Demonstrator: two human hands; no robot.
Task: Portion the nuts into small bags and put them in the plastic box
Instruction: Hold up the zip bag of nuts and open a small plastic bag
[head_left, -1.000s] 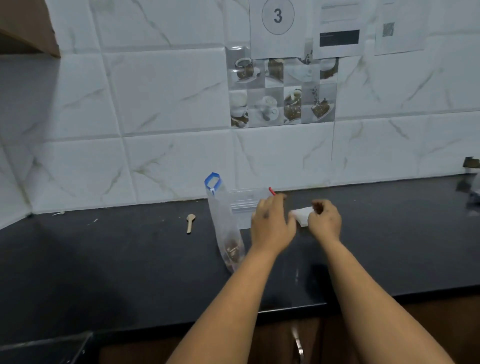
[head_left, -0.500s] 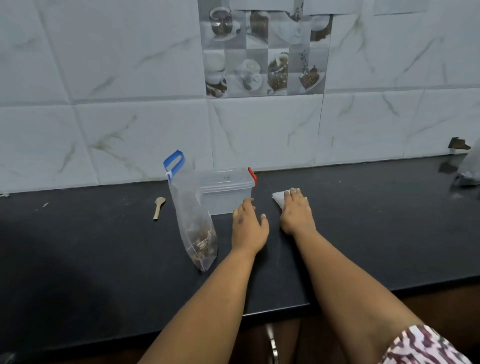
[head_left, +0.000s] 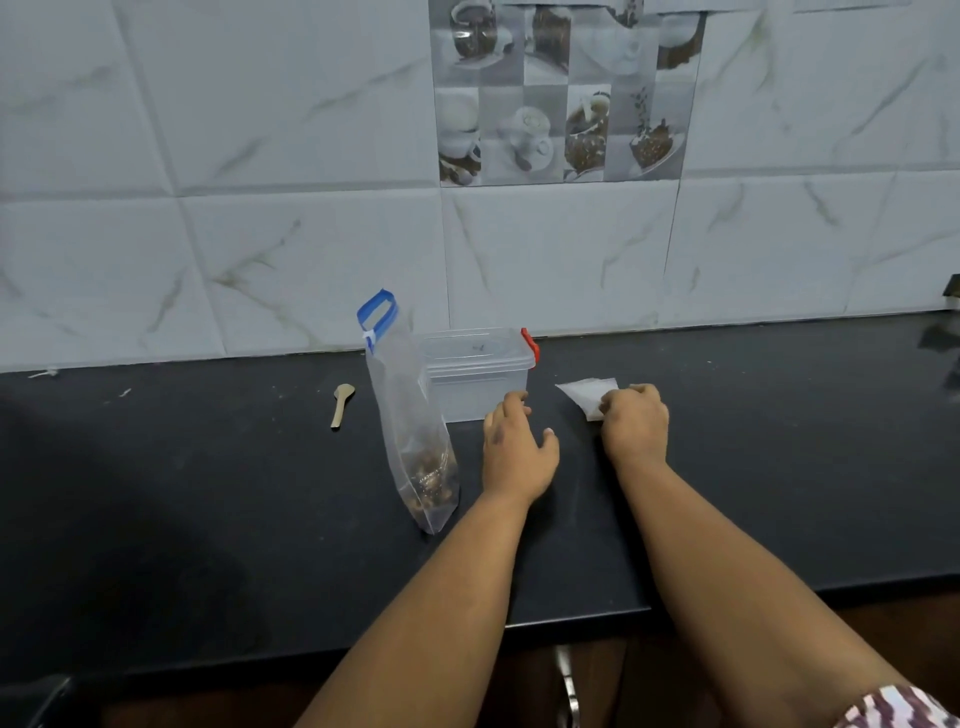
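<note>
Currently: both hands on the black counter (head_left: 208, 519), small bags at the right hand.

Right hand (head_left: 635, 428) rests curled on the near edge of the small bags (head_left: 584, 392); half a second ago its fingers lay flat on them. Left hand (head_left: 517, 454), fingers relaxed and holding nothing, lies just before the lidded plastic box (head_left: 475, 371). Nut bag (head_left: 415, 447) stands upright, left of it.

Dim, cool light, soft focus, wide-angle bending at edges

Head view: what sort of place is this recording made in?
Most likely a home kitchen: a dark stone countertop, a marble-look tiled backsplash with coffee-cup picture tiles, and a small wooden spoon lying out.
</note>
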